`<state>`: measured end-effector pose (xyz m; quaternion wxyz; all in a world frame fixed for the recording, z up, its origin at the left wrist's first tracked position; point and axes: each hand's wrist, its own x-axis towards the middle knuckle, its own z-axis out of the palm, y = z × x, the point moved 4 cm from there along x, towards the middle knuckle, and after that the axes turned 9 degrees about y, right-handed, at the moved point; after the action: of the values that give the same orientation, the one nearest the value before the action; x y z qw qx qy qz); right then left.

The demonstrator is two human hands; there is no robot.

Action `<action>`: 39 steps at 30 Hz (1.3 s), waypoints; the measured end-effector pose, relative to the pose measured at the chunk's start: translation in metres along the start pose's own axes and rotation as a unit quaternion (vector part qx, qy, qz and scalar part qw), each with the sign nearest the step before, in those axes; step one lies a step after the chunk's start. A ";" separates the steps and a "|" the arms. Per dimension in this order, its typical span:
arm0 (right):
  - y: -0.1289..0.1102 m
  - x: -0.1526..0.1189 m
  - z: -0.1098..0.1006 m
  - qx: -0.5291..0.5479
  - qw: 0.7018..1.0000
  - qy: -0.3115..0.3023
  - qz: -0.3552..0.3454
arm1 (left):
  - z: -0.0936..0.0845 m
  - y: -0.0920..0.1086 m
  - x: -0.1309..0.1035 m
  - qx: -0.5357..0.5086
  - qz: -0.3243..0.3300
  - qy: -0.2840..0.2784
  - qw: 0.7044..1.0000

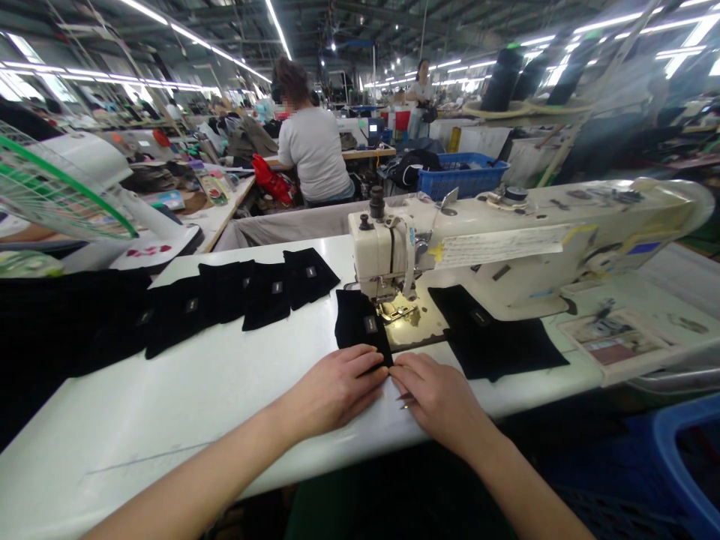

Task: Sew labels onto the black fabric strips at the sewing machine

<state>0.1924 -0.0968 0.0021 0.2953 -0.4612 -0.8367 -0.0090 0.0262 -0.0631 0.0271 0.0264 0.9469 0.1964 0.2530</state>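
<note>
A black fabric piece with a small label lies on the sewing machine's bed, its right edge beside the presser foot. My left hand grips its near edge, fingers together on the cloth. At the near right corner, the fingertips of my right hand pinch the same piece and almost meet the left ones. A small pointed metal tool pokes out from under the right fingers; its kind is mostly hidden. Another labelled black piece lies flat under the machine arm, right of the needle.
Several labelled black pieces overlap in a row on the left, leading to a dark fabric pile. The sewing machine spans the right side. A fan stands at left, a blue basket low right. A co-worker sits ahead.
</note>
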 end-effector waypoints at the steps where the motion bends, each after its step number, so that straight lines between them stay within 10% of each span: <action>1: 0.001 0.001 0.001 -0.003 1.000 0.005 -0.002 | 0.000 -0.002 0.001 -0.001 -0.001 0.000 1.000; 23: 0.013 0.033 0.008 -0.052 0.998 -0.026 0.037 | 0.001 -0.040 0.012 0.002 -0.012 -0.011 1.000; 39: 0.014 0.009 -0.002 -0.073 0.996 -0.007 0.056 | 0.007 -0.071 0.018 -0.009 -0.034 0.009 0.999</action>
<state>0.2004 -0.0830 0.0046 0.2549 -0.5280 -0.8085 -0.0500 0.0188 0.0100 0.0192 0.0417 0.9372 0.2264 0.2622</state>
